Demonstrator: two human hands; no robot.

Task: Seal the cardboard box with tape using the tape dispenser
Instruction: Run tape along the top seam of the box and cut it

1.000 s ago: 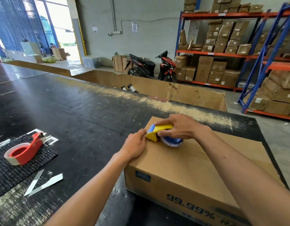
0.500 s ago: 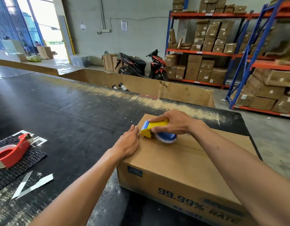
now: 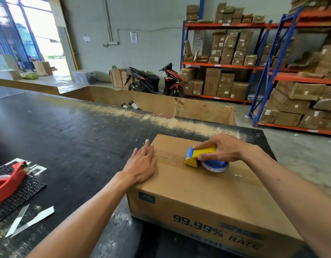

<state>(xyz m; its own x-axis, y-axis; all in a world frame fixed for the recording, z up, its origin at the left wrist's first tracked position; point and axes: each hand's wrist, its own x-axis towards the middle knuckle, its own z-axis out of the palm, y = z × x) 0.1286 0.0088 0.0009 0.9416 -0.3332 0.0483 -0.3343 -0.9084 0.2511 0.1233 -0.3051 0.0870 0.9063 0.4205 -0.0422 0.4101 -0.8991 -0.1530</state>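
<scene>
Box (image 3: 207, 185): closed cardboard carton, sitting at the near right corner of your worktop (image 3: 71, 131), long printed side facing you. Top flaps meet in a seam running left to right across the lid.

Dispenser (image 3: 200, 156): yellow body, blue front edge, blue roll beneath. It rests on the lid over the seam, roughly midway along it, blade end pointing left.

Tape: a glossy strip appears to lie on the seam between the left edge and the dispenser; glare makes its exact extent hard to tell. The seam to the right of the roll looks bare.

Right hand (image 3: 224, 148): closed around the dispenser from above, fingers curled over the yellow body, thumb on the near side.

Left hand (image 3: 142, 164): open and flat, palm down on the lid's left end, fingers spread at the edge, holding nothing. It seems to be pinning the tape's start and steadying the box.

Second dispenser (image 3: 7, 181): red, on a dark mat (image 3: 29, 190) at the far left of the worktop, well apart from the box. Not in use.

Step in hand: judged to be the run along the top seam, about half laid.

Next move calls for: drawing the dispenser right along the seam with steady downward pressure, carrying the tape over the right edge, then tilting the blade to cut. Keep your left hand pressing so the box does not slide on the smooth worktop.
</scene>
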